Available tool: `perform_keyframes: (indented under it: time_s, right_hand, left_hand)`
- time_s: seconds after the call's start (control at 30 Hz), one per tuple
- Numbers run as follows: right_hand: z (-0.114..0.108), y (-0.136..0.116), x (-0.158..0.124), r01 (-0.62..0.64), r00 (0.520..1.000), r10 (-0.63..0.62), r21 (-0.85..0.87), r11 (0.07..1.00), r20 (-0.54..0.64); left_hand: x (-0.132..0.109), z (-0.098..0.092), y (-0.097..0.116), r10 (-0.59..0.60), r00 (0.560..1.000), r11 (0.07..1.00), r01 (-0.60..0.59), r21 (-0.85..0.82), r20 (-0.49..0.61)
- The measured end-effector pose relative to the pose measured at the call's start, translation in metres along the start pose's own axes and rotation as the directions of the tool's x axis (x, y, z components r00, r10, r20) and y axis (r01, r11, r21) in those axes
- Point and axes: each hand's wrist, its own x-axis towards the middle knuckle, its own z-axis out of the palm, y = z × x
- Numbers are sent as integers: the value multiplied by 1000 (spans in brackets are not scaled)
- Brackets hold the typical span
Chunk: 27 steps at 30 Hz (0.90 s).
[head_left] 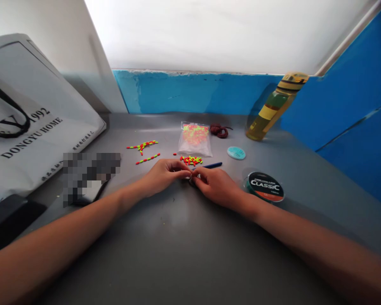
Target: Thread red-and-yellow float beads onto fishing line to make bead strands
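My left hand (165, 174) and my right hand (214, 184) meet fingertip to fingertip above the grey table (165, 254). Both are closed in a pinch, and what lies between the fingers is too small to make out. Just beyond them is a loose pile of red and yellow-green beads (191, 161). A dark blue pen-like tool (212, 165) lies behind my right hand. Strung beads (147, 159) rest left of the pile, with more strung beads (142, 146) behind. A clear bag of beads (195, 139) lies behind the pile.
A line spool (265, 186) sits right of my right hand, a round teal case (236, 153) behind it. A dark red cord (220, 131) and a tilted bottle (273, 108) stand farther back. At left are a white bag (34, 106) and a black object (12, 220).
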Motion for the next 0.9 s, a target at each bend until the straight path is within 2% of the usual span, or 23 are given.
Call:
perform_keyframes:
  time_s: [0.23, 0.33, 0.43, 0.5, 0.6, 0.63, 0.7, 0.77, 0.83, 0.9]
  right_hand:
    - [-1, -1, 0, -41, 999, 41, 12, 999, 11]
    - [-2, -2, 0, -15, 1000, 15, 83, 996, 1]
    - [-7, -9, -6, 19, 1000, -15, 200, 980, -21]
    - [-12, -18, -11, 28, 998, -43, 327, 945, 39]
    - [-24, -27, -15, -9, 956, -151, 539, 842, 252]
    - [-28, -27, -14, -25, 957, -143, 560, 828, 254]
    - [-36, -22, -9, -19, 990, -55, 502, 865, 133]
    - [-42, -11, -3, -37, 999, 35, 419, 907, 12]
    - [-45, 0, 3, -113, 993, 119, 328, 938, 4]
    - [-46, 6, 6, -139, 990, 143, 181, 974, -10]
  left_hand:
    - [2, -8, 6, -67, 996, 991, 74, -114, 60]
    - [3, -14, 7, -69, 994, 981, 83, -178, 87]
    - [6, -20, 4, -101, 989, 940, 129, -315, 104]
    - [7, -23, 2, -125, 987, 889, 155, -430, 97]
    - [7, -24, 3, -155, 984, 836, 176, -520, 83]
    - [7, -25, 3, -165, 983, 828, 185, -529, 86]
    - [7, -25, 4, -179, 979, 818, 205, -538, 101]
    - [7, -26, 4, -182, 977, 808, 214, -549, 112]
    - [7, -27, 4, -179, 978, 800, 210, -562, 111]
    - [7, -28, 3, -175, 979, 791, 203, -577, 104]
